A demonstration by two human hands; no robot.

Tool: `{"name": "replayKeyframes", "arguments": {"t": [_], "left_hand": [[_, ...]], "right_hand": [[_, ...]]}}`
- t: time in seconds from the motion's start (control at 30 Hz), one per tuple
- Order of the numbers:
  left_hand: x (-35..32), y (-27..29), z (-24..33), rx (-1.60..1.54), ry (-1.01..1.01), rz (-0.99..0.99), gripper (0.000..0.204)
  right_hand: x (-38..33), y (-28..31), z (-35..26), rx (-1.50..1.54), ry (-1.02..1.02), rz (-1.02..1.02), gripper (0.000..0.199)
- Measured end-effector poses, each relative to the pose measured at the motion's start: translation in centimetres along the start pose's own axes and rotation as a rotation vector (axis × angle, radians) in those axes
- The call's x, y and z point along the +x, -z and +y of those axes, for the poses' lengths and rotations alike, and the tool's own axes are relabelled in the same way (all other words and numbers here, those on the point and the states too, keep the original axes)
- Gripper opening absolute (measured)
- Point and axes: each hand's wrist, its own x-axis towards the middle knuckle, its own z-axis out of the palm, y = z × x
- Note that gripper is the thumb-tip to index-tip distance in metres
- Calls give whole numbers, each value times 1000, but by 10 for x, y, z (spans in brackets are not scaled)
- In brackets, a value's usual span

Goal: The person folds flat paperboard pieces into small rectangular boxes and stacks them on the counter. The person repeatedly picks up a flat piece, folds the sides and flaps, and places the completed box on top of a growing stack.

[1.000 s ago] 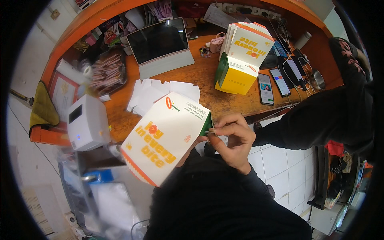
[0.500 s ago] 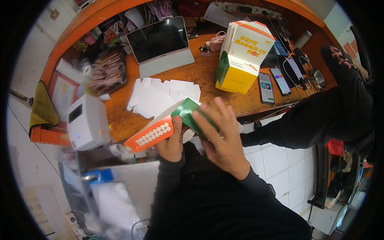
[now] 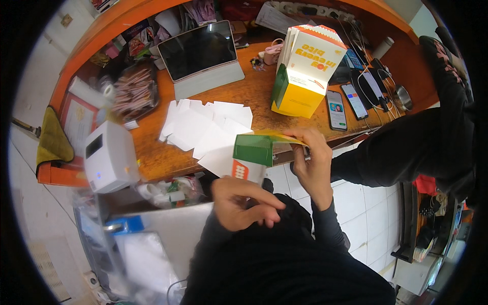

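My right hand (image 3: 315,165) pinches the yellow flap of a part-folded cardboard food box (image 3: 254,150), which is held up in front of the desk edge. The box has a green panel, a whitish side and an orange patch with white dots. Just below it is my left hand (image 3: 241,203), loosely curled, its index finger pointing right and nothing visible in it. Whether it touches the box's lower end I cannot tell. Several similar food boxes (image 3: 310,71), yellow, white and green, stand nested together on the desk. White paper pieces (image 3: 208,122) lie beyond the held box.
On the wooden desk (image 3: 203,94) stand a tablet (image 3: 201,51) and, to the left, a white label printer (image 3: 111,157). Two phones (image 3: 336,110) and charging cables lie at right. A person's dark-clothed leg (image 3: 391,152) reaches in from the right.
The box has turned and moved right, its yellow flap now showing. My left hand has let go and dropped lower. My right hand has gone from spread fingers to gripping the flap.
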Motion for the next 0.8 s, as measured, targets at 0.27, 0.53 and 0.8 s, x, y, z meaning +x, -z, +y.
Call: {"name": "replayKeyframes", "arguments": {"t": [0.27, 0.53, 0.8], "left_hand": [[25, -5, -2, 851, -611, 678, 60], [19, -10, -5, 992, -777, 871, 52], [26, -19, -7, 689, -842, 883, 23]], "right_hand": [[-1, 9, -18, -93, 167, -84, 48], [-12, -16, -52, 907, -40, 94, 48], [-12, -9, -37, 1112, -118, 86, 23]]}}
